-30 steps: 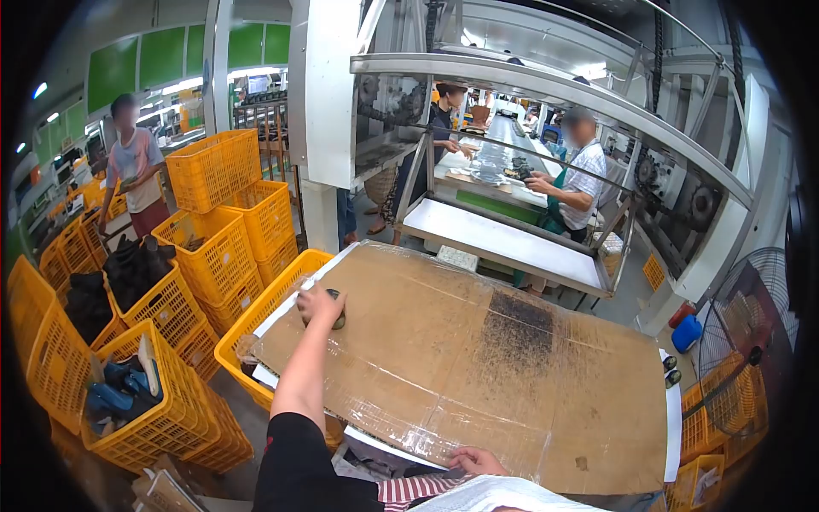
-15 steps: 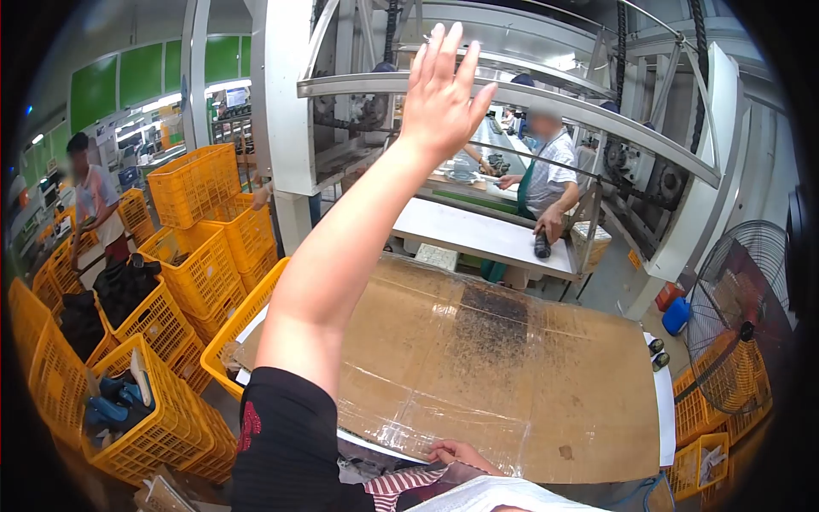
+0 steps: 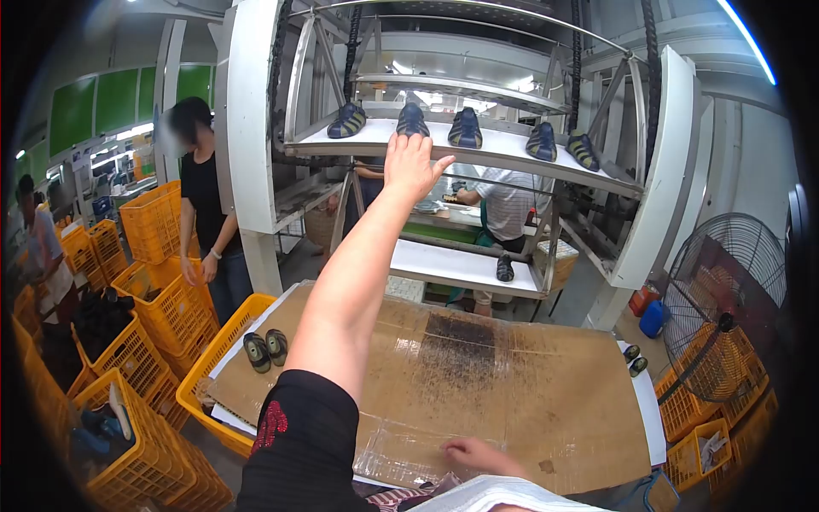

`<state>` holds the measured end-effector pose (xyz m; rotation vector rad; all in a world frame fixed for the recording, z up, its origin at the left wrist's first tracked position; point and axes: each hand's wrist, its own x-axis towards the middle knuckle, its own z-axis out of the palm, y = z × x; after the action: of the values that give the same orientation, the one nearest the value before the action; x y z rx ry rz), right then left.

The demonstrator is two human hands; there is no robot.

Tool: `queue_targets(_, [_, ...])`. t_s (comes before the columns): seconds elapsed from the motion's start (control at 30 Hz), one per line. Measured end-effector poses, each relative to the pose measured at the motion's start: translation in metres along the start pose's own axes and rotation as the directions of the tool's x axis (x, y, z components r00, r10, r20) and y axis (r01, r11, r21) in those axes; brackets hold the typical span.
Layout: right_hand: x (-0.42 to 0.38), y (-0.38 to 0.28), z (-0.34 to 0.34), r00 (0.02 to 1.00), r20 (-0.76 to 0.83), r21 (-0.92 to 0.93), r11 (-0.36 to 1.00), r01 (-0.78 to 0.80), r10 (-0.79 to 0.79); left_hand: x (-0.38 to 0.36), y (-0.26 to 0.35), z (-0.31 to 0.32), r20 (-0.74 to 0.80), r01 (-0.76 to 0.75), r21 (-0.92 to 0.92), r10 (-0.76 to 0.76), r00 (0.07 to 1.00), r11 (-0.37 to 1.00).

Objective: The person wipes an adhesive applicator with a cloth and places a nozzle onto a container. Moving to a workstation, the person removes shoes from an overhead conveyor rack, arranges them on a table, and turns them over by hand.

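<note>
My left hand is raised at the front edge of a metal-framed shelf. Its fingers lie over the toe of a dark blue sandal, while the thumb stretches away to the right. Several similar sandals stand along this shelf, among them a leftmost sandal and a middle sandal. Low over the near side of the cardboard sheet, my right hand has its fingers curled in, with nothing visible in them. At the cardboard's left end rests a pair of sandals.
A lower white tray holds one sandal, with a co-worker behind it. Another pair of sandals sits at the right end. Yellow crates and a person in black are left; a fan stands right.
A shelf bearing several sandals now stands level with my left hand, whose fingers have come onto one. The co-worker's hand has left the shoe on the lower tray. A person in black has appeared at left.
</note>
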<state>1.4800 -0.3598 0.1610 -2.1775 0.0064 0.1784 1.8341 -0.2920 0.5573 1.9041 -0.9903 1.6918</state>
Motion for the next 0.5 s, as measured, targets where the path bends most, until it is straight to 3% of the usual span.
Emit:
queue_targets(0.07, [0.001, -0.043, -0.051, 0.999, -0.034, -0.084, 0.996, -0.039, 0.036, 0.002, 0.002, 0.002, 0.052, 0.025, 0.007, -0.025, 0.998, 1.0])
queue_targets(0.13, [0.001, -0.099, -0.105, 0.99, -0.124, -0.24, 0.97, 0.032, -0.063, 0.0, 0.001, -0.001, 0.123, 0.039, -0.017, -0.037, 0.992, 0.999])
queue_targets(0.17, [0.001, -0.129, -0.125, 0.954, -0.254, -0.259, 0.962, 0.09, -0.158, -0.002, 0.0, -0.002, 0.128, 0.041, -0.018, -0.038, 0.991, 0.999])
queue_targets(0.23, [0.008, -0.188, -0.168, 0.819, -0.424, -0.396, 0.893, 0.215, -0.386, -0.006, -0.001, -0.004, 0.059, 0.024, -0.067, -0.02, 0.998, 0.997])
queue_targets(0.27, [0.012, -0.216, -0.19, 0.68, -0.481, -0.54, 0.798, 0.269, -0.554, -0.007, -0.002, -0.008, 0.066, 0.036, -0.074, -0.032, 0.997, 0.997])
queue_targets(0.3, [0.017, -0.237, -0.218, 0.599, -0.525, -0.554, 0.777, 0.298, -0.604, -0.008, 0.0, -0.012, 0.072, 0.046, -0.093, -0.039, 0.997, 0.995])
queue_targets(0.33, [0.021, -0.263, -0.243, 0.437, -0.532, -0.67, 0.676, 0.305, -0.725, -0.009, 0.0, -0.016, 0.075, 0.041, -0.088, -0.034, 0.997, 0.995])
queue_targets(0.37, [0.028, -0.277, -0.276, 0.346, -0.582, -0.665, 0.675, 0.319, -0.736, -0.01, -0.001, -0.019, 0.035, 0.029, -0.096, -0.026, 0.999, 0.995])
queue_targets(0.5, [0.029, -0.304, -0.403, 0.188, -0.63, -0.774, 0.628, -0.076, -0.754, -0.016, -0.002, -0.032, -0.092, -0.03, -0.173, 0.014, 0.996, 0.984])
